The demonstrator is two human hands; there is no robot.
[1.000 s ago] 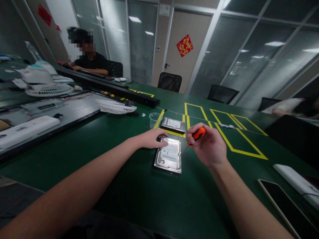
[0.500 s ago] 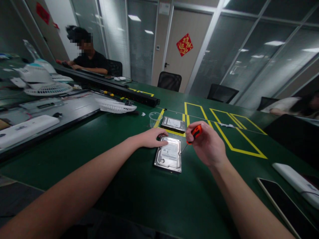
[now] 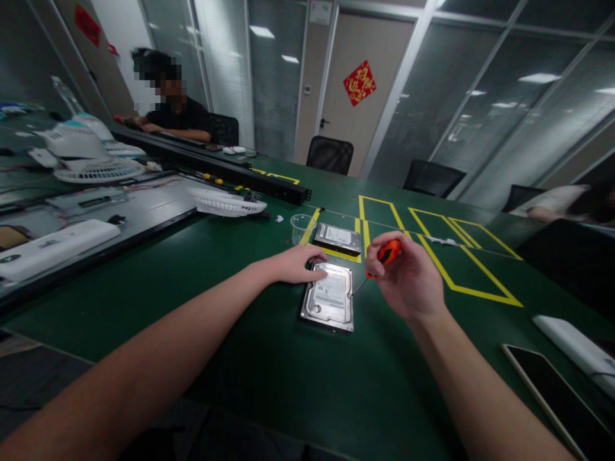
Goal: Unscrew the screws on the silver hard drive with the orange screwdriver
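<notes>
Near the centre of the frame, a silver hard drive (image 3: 328,298) lies flat, label up, on the green table (image 3: 269,378). The left hand (image 3: 298,264) is partly open over the drive's upper left corner, its thumb resting on the top face and its other fingers curled at the far edge. Just right of centre, the right hand (image 3: 407,276) is closed around the orange and black handle of a screwdriver (image 3: 388,252), whose thin shaft slants down and left to the drive's right edge; whether the tip touches it is too small to tell.

Just beyond the first drive is a second drive (image 3: 337,237), with a clear plastic cup (image 3: 302,229) beside it on the left. Yellow tape outlines (image 3: 485,296) mark the table to the right. At the lower right of the frame lies a phone (image 3: 557,397), with a white power strip (image 3: 576,349) near it. A person (image 3: 177,115) in a dark shirt sits at the upper left.
</notes>
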